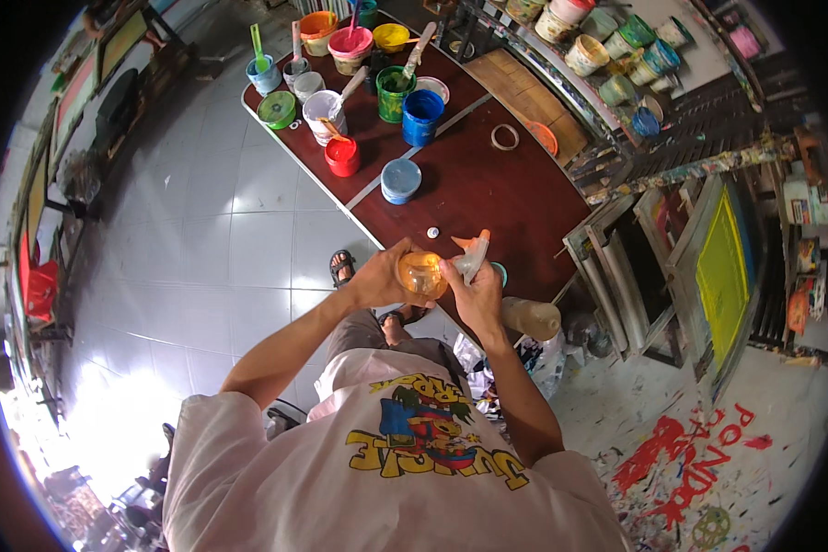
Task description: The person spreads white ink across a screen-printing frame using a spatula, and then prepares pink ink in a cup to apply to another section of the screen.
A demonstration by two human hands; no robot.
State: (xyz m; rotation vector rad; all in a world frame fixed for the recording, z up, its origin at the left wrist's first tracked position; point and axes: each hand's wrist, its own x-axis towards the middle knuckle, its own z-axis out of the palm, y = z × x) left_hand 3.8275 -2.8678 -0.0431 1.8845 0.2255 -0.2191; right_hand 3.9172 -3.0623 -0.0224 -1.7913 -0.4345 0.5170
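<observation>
My left hand (pixel 384 276) is wrapped around a rounded, see-through bottle of amber liquid (pixel 423 274) at the table's near edge. In my right hand (pixel 478 299) is a whitish spray head (pixel 473 258) with an orange trigger and nozzle, pointing up and away. My right thumb reaches the amber bottle's side; whether spray head and bottle are joined is hidden by my fingers. A small white cap (pixel 433 233) lies on the dark red table (pixel 497 198) just beyond my hands. Right of my right wrist is a cloudy, beige bottle (pixel 534 317).
Tubs of paint crowd the table's far end, including a blue tub (pixel 423 118) and a red tub (pixel 342 155). A lidded light-blue tub (pixel 401 180) stands closer. A tape ring (pixel 504 137) lies right. Framed screens (pixel 722 276) lean at right; a shelf of paint pots (pixel 607 55) is behind.
</observation>
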